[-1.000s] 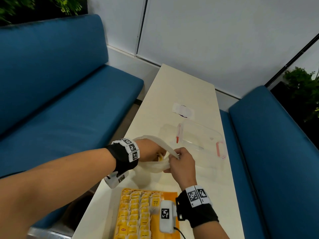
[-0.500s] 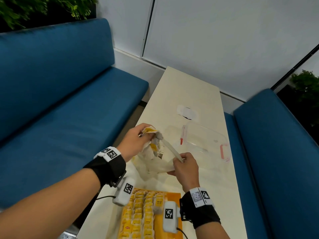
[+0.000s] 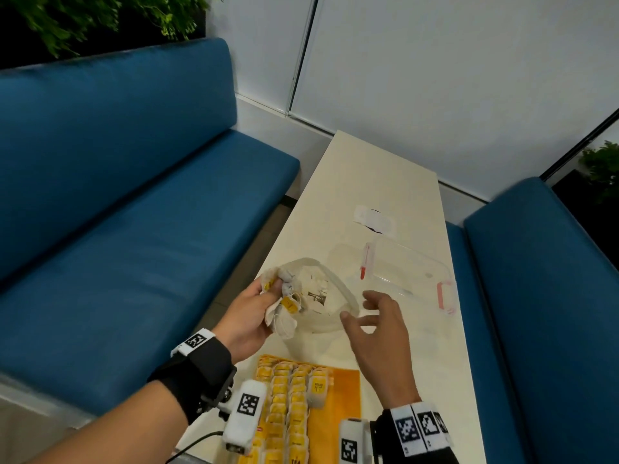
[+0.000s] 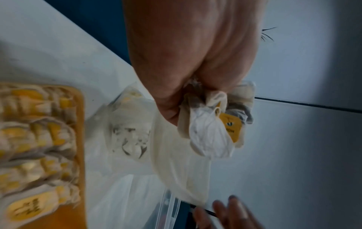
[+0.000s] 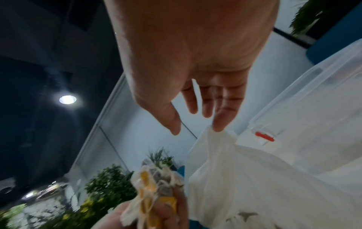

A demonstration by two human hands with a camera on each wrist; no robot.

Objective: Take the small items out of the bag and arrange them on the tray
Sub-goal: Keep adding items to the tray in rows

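Tea bags [image 3: 284, 304], a crumpled bunch of small white paper sachets with yellow tags, sit clenched in the left hand [image 3: 249, 313], raised above the long cream table [image 3: 378, 175]. From the head view, the bunch lies at 9 o'clock of the thin translucent white plastic bag [image 3: 321, 303], touching its rim. The left wrist view shows the fingers curled round the sachets, one yellow tag hanging out.

Right hand [image 3: 378, 326] is released, fingers spread and straight, at 4 o'clock of the bag. In the right wrist view one fingertip [image 5: 220, 125] meets the bag's upper edge; whether it pinches the film cannot be told.

Flat orange rectangular tray [image 3: 335, 406] lies at 6 o'clock of the bag, near the table's front edge. Rows of matching yellow-tagged sachets [image 3: 288, 396] fill its left part; its right strip is bare.

Clear plastic lidded box with red clips [image 3: 408, 279] stands at 3 o'clock of the bag. Blue upholstered benches [image 3: 134, 195] flank the table.
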